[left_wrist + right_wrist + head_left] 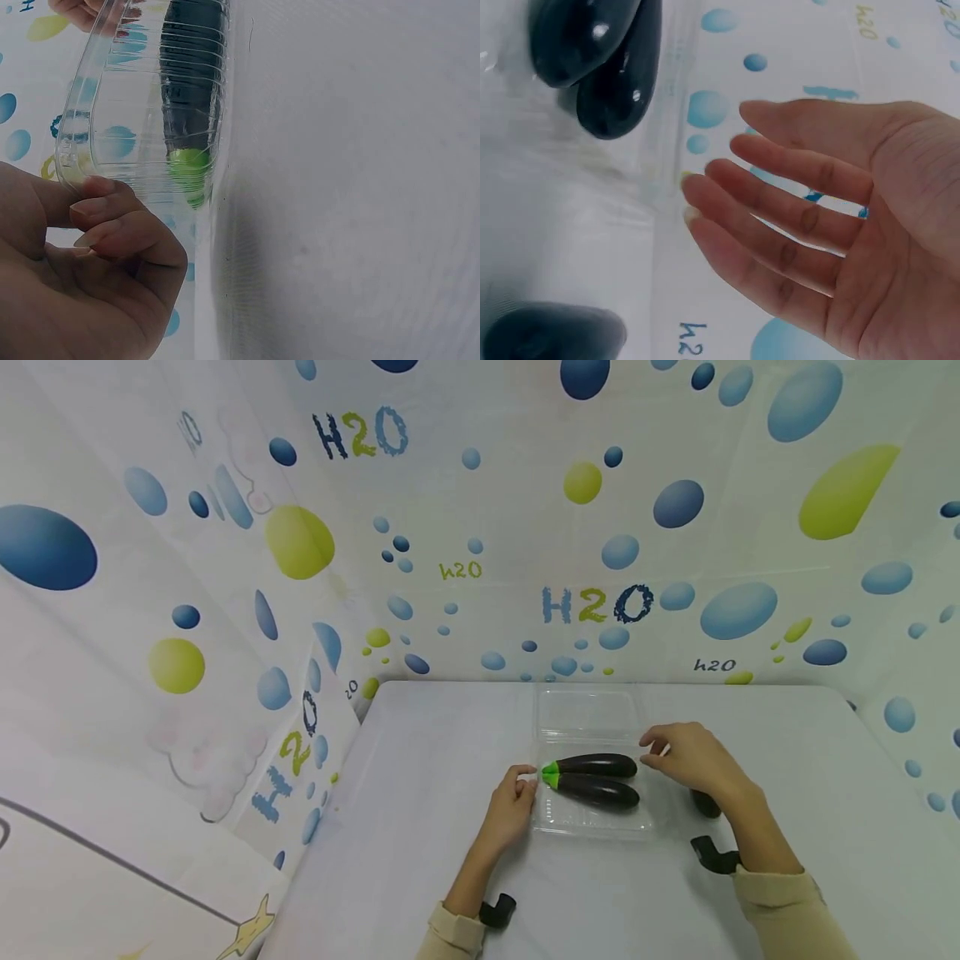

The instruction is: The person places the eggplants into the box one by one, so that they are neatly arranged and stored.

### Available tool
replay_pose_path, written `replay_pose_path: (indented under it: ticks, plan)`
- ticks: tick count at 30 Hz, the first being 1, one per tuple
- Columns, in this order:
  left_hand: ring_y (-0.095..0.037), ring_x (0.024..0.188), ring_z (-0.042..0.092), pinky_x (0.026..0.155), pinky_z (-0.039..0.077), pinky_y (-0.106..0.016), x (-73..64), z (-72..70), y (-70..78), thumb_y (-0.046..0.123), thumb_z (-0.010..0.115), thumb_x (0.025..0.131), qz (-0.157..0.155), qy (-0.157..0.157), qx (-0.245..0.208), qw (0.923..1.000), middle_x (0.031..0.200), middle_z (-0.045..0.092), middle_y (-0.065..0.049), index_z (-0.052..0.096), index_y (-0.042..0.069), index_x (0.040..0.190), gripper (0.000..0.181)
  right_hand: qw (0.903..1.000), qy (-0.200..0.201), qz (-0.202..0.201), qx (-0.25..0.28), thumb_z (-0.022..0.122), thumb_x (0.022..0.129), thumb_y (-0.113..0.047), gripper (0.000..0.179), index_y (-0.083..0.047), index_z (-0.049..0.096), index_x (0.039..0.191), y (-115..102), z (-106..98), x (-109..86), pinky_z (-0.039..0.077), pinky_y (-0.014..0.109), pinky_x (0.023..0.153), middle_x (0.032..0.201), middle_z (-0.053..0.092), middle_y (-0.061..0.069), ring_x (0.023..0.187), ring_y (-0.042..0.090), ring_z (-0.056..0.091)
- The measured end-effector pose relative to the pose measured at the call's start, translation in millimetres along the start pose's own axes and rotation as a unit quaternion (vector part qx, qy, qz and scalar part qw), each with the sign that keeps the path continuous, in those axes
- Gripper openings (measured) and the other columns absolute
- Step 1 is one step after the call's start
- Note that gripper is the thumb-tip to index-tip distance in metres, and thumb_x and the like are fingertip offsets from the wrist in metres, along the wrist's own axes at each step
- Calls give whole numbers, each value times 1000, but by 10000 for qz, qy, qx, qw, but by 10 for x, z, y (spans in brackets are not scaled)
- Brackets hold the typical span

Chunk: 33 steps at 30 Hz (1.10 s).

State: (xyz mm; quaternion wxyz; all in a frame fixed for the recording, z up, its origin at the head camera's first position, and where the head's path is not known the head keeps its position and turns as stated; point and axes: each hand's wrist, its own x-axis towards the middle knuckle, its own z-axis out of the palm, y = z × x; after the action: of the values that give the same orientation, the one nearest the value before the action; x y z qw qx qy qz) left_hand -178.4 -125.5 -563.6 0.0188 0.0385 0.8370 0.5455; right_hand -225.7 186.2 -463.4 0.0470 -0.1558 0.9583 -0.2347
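Two dark eggplants [598,791] with green caps lie side by side in a clear plastic clamshell box [592,828], its lid [588,710] folded back toward the wall. At the box's left edge my left hand [512,807] pinches the rim; the left wrist view shows its curled fingers [127,232] right at the corner. My right hand [693,760] is held over the box's right side with nothing in it. Its fingers [780,199] are spread and slightly bent in the right wrist view. Another eggplant [705,803] lies on the table, partly hidden under my right forearm.
The white table [427,752] ends at a wall [510,510] printed with blue and green drops and H2O lettering. A similar printed side wall [225,693] stands at the left. Black camera mounts [715,856] sit on both wrists.
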Motion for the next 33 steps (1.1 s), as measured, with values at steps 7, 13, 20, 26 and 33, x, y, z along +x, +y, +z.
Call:
replay_pose_path:
  ticks: [7, 13, 20, 26, 33]
  plan:
    - [-7, 59, 43, 56, 35, -24, -1, -3, 11, 19, 52, 109, 6, -22, 28, 10000, 69, 51, 7, 57, 7, 136, 29, 9981, 426, 428, 142, 76, 94, -23, 29, -4, 76, 116, 70, 3, -112, 55, 53, 76, 97, 75, 8, 89, 30, 70]
    - [-8, 59, 44, 56, 36, -25, 2, -6, 12, 19, 51, 110, 25, -9, 59, 10000, 70, 51, 7, 57, 7, 136, 30, 9919, 1060, 675, 174, 76, 94, -22, 28, -2, 76, 114, 138, 14, -194, 54, 54, 77, 97, 76, 12, 90, 34, 70]
    - [-7, 59, 43, 56, 35, -24, 7, 2, -5, 20, 51, 110, -11, -35, 21, 10000, 69, 51, 7, 57, 8, 136, 30, 9814, 1565, 994, 493, 76, 94, -22, 29, 1, 76, 111, 219, 45, -311, 53, 56, 77, 98, 75, 18, 94, 40, 69]
    - [-8, 60, 45, 57, 37, -25, 2, 3, -4, 20, 52, 110, -17, -52, -66, 10000, 70, 52, 6, 57, 7, 137, 30, 9781, 1592, 1207, 580, 76, 94, -24, 30, 1, 76, 111, 322, 118, -392, 54, 54, 73, 101, 76, 19, 96, 43, 70]
    - [-8, 60, 45, 57, 37, -25, 1, 0, -11, 20, 51, 110, -18, -72, -50, 10000, 70, 52, 6, 57, 7, 137, 30, 9747, 1518, 1535, 572, 77, 93, -26, 38, 5, 73, 114, 412, 192, -448, 54, 48, 63, 105, 74, 26, 94, 46, 69]
